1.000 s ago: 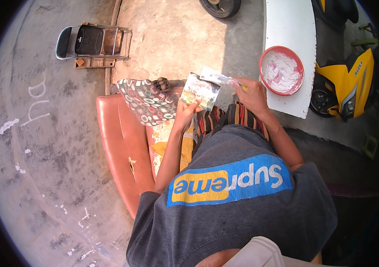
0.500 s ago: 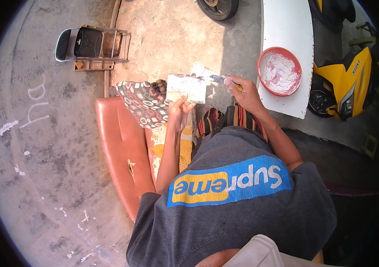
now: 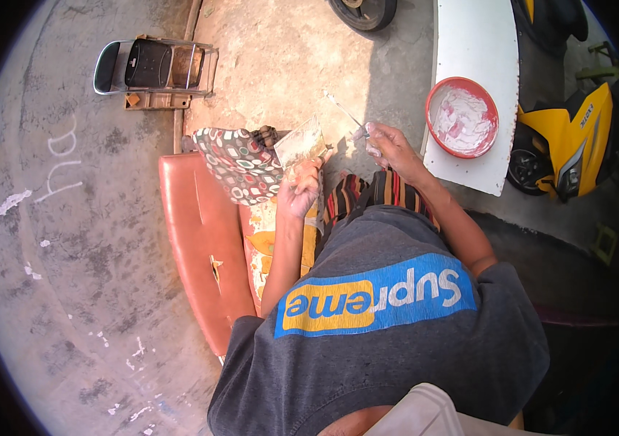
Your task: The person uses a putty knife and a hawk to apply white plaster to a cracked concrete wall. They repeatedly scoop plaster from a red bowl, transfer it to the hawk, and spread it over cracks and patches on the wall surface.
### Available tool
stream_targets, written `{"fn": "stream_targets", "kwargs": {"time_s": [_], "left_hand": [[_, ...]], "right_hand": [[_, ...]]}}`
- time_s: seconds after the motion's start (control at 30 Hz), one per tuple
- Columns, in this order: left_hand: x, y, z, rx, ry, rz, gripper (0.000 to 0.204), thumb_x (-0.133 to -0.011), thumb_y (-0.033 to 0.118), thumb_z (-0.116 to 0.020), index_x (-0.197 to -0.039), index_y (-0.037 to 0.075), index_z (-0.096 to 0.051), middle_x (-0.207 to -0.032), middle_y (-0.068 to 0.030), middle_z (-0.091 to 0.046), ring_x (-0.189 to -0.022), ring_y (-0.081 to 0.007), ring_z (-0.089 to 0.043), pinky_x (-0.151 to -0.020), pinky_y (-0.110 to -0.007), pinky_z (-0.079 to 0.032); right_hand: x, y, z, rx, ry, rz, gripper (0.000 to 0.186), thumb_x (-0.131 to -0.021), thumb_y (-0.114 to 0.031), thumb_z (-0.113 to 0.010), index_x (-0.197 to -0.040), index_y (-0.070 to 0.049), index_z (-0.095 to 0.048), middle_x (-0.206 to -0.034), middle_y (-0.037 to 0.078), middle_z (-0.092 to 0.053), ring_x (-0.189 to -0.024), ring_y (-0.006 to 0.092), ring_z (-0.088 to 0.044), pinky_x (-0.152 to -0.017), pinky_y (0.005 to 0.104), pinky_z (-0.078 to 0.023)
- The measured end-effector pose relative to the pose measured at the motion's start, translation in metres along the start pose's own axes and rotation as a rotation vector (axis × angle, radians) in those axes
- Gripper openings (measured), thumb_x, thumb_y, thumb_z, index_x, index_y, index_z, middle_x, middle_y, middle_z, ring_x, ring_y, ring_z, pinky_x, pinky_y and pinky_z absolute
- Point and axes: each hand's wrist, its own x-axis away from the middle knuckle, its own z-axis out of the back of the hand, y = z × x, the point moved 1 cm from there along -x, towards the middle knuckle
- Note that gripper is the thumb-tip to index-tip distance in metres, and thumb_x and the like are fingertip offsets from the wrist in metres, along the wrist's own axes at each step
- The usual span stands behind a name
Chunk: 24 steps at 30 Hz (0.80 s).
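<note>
My left hand [image 3: 300, 187] is closed on the near edge of a small flat board [image 3: 300, 142], which is tilted and smeared with pale paste. To its right, my right hand [image 3: 391, 147] grips a putty knife [image 3: 344, 110]. The knife's thin blade shows nearly edge-on, pointing up and left, with white paste at its tip. Knife and board are apart in the picture. White smears mark the fingers of my right hand. A red bowl [image 3: 434, 112] with white paste inside stands to the right of that hand.
The bowl rests on a long white panel [image 3: 473, 36]. Left of my legs is an orange-brown padded seat [image 3: 186, 240] with a torn cover; a patterned cloth [image 3: 233, 163] lies by its far end. A folding chair [image 3: 146, 65] is far left, a yellow motorbike [image 3: 581, 138] right, a wheel [image 3: 364, 13] ahead.
The board has tipped from nearly face-on to a steep slant. The putty knife has turned from showing its broad blade near the board to edge-on, apart from it.
</note>
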Motion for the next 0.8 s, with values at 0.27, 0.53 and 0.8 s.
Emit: {"fn": "stream_targets", "kwargs": {"time_s": [0.27,0.53,0.8], "left_hand": [[0.0,-0.012,-0.003,0.106,-0.062,0.014,0.013,-0.085,-0.003,-0.038,-0.097,-0.007,-0.043,-0.063,-0.0025,-0.036,-0.043,-0.0096,-0.036,-0.032,-0.023,-0.03],[-0.011,-0.023,-0.006,0.044,0.075,0.013,0.016,-0.092,0.006,-0.035,-0.076,0.002,-0.036,-0.062,-0.0024,-0.038,-0.046,-0.0087,-0.04,-0.037,-0.02,-0.039],[-0.018,-0.023,-0.003,-0.433,0.017,0.003,0.003,-0.078,0.0,-0.042,-0.08,-0.002,-0.042,-0.063,-0.0031,-0.04,-0.05,-0.0096,-0.042,-0.048,-0.023,-0.045]], "right_hand": [[-0.01,0.007,-0.005,0.42,0.133,0.231,0.025,-0.093,-0.027,-0.052,-0.097,-0.003,-0.057,-0.067,-0.003,-0.049,-0.059,0.0077,-0.045,-0.055,0.0242,-0.039],[-0.034,0.013,0.014,0.295,0.177,0.277,0.034,-0.082,-0.014,-0.068,-0.109,-0.003,-0.05,-0.082,-0.001,-0.055,-0.063,0.0037,-0.045,-0.054,0.02,-0.039],[-0.03,0.014,0.007,-0.191,0.186,0.037,0.032,-0.078,-0.01,-0.071,-0.097,-0.007,-0.045,-0.081,0.002,-0.054,-0.062,0.0048,-0.047,-0.047,0.0205,-0.037]]}}
